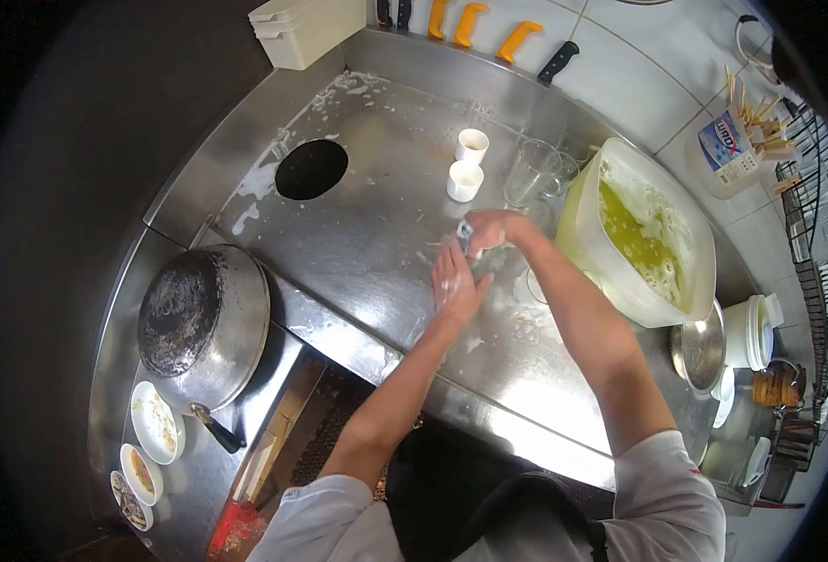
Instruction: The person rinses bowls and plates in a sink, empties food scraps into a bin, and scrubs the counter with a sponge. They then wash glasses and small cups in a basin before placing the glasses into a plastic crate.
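Over the middle of the steel counter, my left hand (458, 281) and my right hand (490, 232) meet around a small white and bluish thing (465, 230). Fingers cover most of it, so its kind does not show. My right hand is closed on it from above. The left one presses its fingers against it, thumb apart, with suds on the back of the hand. Just beyond stand two small white cups (465, 181), one behind the other. Clear glass mugs (530, 174) are to their right, and another clear glass (536, 286) lies partly behind my right forearm.
A pale plastic tub (586, 220) of soapy yellow-green liquid stands at right. A round hole (312, 170) opens in the counter (386, 215). At left are an upturned blackened pan (184, 309) and food-soiled bowls (158, 423). Knives (520, 41) hang on the wall behind.
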`<state>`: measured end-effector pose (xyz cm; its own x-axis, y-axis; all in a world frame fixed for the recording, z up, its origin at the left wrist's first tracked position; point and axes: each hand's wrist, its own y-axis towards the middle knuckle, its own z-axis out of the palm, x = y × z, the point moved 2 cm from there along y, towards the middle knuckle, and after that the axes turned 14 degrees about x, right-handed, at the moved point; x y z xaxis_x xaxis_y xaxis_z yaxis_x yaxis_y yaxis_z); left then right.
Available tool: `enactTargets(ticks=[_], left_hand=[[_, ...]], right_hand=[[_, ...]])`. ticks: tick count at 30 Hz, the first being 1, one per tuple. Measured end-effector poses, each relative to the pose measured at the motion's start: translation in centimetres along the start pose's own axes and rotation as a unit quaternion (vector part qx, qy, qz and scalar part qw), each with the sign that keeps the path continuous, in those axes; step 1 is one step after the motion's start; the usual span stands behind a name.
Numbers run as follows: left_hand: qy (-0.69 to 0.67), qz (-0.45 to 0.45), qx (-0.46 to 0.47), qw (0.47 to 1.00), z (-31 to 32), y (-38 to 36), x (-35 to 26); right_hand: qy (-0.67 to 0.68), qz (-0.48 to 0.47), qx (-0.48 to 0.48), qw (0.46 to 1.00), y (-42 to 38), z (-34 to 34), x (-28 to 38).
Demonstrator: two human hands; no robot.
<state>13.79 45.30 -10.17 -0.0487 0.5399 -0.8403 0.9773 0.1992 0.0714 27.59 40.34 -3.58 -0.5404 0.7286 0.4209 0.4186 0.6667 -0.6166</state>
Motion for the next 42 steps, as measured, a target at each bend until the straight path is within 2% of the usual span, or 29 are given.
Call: enactTargets(ticks=[1, 2, 3, 4, 5, 6, 8, 9, 10, 11, 12, 13, 14, 16, 18, 19, 20, 22, 24, 25, 26, 27, 29, 30, 32, 34, 36, 38, 42], left_hand=[[-0.039, -0.021, -0.011, 0.999, -1.2, 0.9, -0.6], [-0.239, -0.084, 0.084, 0.964, -1.8, 2.0, -0.3], [-0.428, -0.139, 0.175, 0.876, -2.3, 3.0, -0.1], [-0.593, -0.188, 0.258, 0.739, -2.4, 3.3, 0.0], [-0.624, -0.173, 0.275, 0.711, -2.4, 2.7, 0.3], [-0.652, -0.159, 0.292, 0.682, -2.5, 1.9, 0.5], [-0.698, -0.115, 0.329, 0.625, -3.0, 2.0, 0.0], [-0.567, -0.058, 0.302, 0.764, -3.0, 1.3, 0.0], [-0.413, 0.003, 0.264, 0.872, -3.5, 0.2, -0.8], [-0.243, 0.066, 0.213, 0.944, -3.8, -0.7, -1.2], [-0.202, 0.010, 0.222, 0.954, -2.9, -1.2, 0.0], [-0.180, 0.029, 0.216, 0.959, -2.0, -2.1, 1.0], [-0.156, 0.047, 0.208, 0.964, -1.4, -3.1, 1.8], [-0.161, 0.084, 0.224, 0.957, -0.9, -5.3, 2.3], [-0.027, 0.123, 0.311, 0.942, -0.1, -6.0, 3.4], [0.042, 0.140, 0.351, 0.925, 0.1, -6.1, 3.9], [0.133, 0.130, 0.330, 0.926, -0.6, -5.9, 3.9], [0.312, 0.106, 0.279, 0.902, -2.9, -4.7, 3.6], [0.348, 0.055, 0.144, 0.925, -5.0, -2.0, 6.9], [0.355, 0.026, 0.100, 0.929, -6.6, -0.4, 8.4], [0.360, -0.006, 0.054, 0.931, -7.7, 1.0, 9.4], [0.358, -0.021, 0.054, 0.932, -8.0, 2.0, 9.3], [0.357, -0.051, 0.059, 0.931, -8.8, 2.9, 8.9], [0.365, -0.049, 0.057, 0.928, -8.5, 3.3, 8.9], [0.360, -0.038, 0.041, 0.931, -8.2, 3.6, 9.3], [0.355, -0.030, 0.041, 0.933, -8.2, 3.6, 9.5], [0.345, -0.035, 0.049, 0.937, -8.5, 3.5, 9.2], [0.342, -0.040, 0.053, 0.937, -8.5, 3.5, 9.0], [0.340, -0.054, 0.052, 0.938, -8.6, 3.6, 9.2]], right_hand=[[0.106, -0.069, -0.039, 0.991, -0.3, 0.3, -0.8], [0.209, -0.137, -0.079, 0.965, -0.9, 0.1, -0.6], [0.298, -0.102, -0.165, 0.935, -1.4, -0.2, -0.7], [0.382, -0.066, -0.246, 0.889, -3.0, -0.8, 0.6], [0.463, -0.024, -0.319, 0.827, -4.2, -0.1, 1.4], [0.449, -0.070, -0.379, 0.806, -4.5, 0.6, 1.8], [0.370, -0.012, -0.443, 0.817, -4.7, 0.5, 1.1], [0.331, 0.023, -0.470, 0.818, -5.1, 0.7, 0.4], [0.257, 0.008, -0.521, 0.814, -7.1, -0.2, 0.2], [0.168, 0.058, -0.579, 0.796, -7.4, -1.1, -3.1], [0.105, 0.117, -0.679, 0.717, -8.8, -2.1, -6.3], [0.231, 0.108, -0.671, 0.697, -12.5, -4.1, -6.1], [0.252, 0.101, -0.666, 0.695, -15.0, -5.8, -7.3], [0.106, 0.190, -0.623, 0.751, -16.5, -7.5, -11.7], [-0.045, 0.250, -0.400, 0.880, -14.2, -5.8, -18.2], [-0.124, 0.255, -0.282, 0.916, -12.6, -4.7, -21.2], [-0.141, 0.235, -0.203, 0.940, -11.7, -3.0, -24.4], [-0.085, 0.201, -0.161, 0.962, -11.1, -1.6, -27.5], [0.019, 0.177, -0.189, 0.966, -11.4, -2.1, -26.6], [0.097, 0.167, -0.235, 0.953, -12.0, -3.2, -24.6], [0.176, 0.149, -0.306, 0.924, -13.1, -4.4, -21.6], [0.215, 0.125, -0.398, 0.883, -14.3, -5.4, -18.0], [0.128, 0.062, -0.581, 0.801, -16.3, -6.1, -11.3], [0.086, 0.027, -0.664, 0.742, -16.5, -6.4, -7.5], [0.060, -0.058, -0.641, 0.763, -13.5, -6.9, -2.1], [-0.023, -0.111, -0.561, 0.820, -8.4, -7.3, 1.8], [-0.079, -0.051, -0.404, 0.910, 0.2, -6.8, 0.7], [-0.097, 0.059, -0.229, 0.967, 6.8, -5.9, -0.8], [-0.140, 0.047, -0.044, 0.988, 9.2, -6.7, -2.4]])
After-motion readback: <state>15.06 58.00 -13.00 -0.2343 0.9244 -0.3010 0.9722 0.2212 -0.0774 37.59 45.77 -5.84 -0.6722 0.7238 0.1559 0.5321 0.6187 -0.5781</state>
